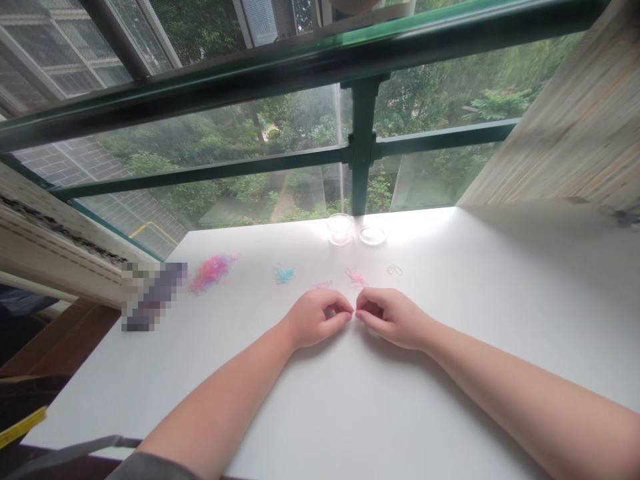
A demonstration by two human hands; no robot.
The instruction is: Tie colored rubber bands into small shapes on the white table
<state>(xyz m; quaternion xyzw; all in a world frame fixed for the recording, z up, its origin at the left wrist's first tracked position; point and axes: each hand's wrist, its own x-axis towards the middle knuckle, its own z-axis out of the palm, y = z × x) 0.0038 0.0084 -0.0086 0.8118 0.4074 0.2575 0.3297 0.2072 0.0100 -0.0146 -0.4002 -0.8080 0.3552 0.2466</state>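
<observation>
Bands (356,277) appear partly sorted: 4 clusters (285,275) are set apart, a mixed pile (213,273) is left. Left hand (316,320) and right hand (396,320) are pinched; whether anything is held cannot be told.

You face a window (300,123) with a green frame (364,113), trees (200,143) beyond it. A pale curtain (565,133) hangs on your right. Daylight falls across your white table (500,300), glaring brightest at its far edge.

Multicoloured heap (214,273); blue pile (285,275); pink pile (357,278); white table (310,413)
</observation>
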